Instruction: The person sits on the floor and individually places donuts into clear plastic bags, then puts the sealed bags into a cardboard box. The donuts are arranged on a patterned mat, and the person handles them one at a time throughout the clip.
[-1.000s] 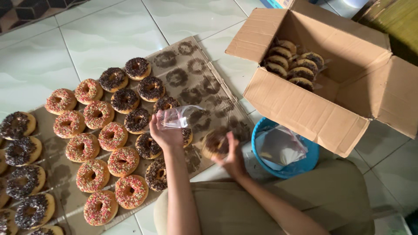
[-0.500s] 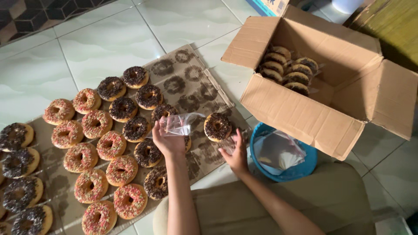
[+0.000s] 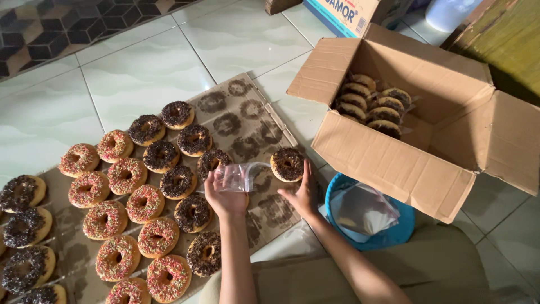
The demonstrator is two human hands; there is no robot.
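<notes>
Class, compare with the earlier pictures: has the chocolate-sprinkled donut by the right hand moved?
Yes. The chocolate-sprinkled donut went from the right hand onto the cardboard sheet, up toward the cardboard box.

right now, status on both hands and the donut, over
Left hand holds a clear plastic bag. Right hand open, fingers against a chocolate-sprinkle donut on the cardboard sheet. Nothing between bag and donut.
</notes>
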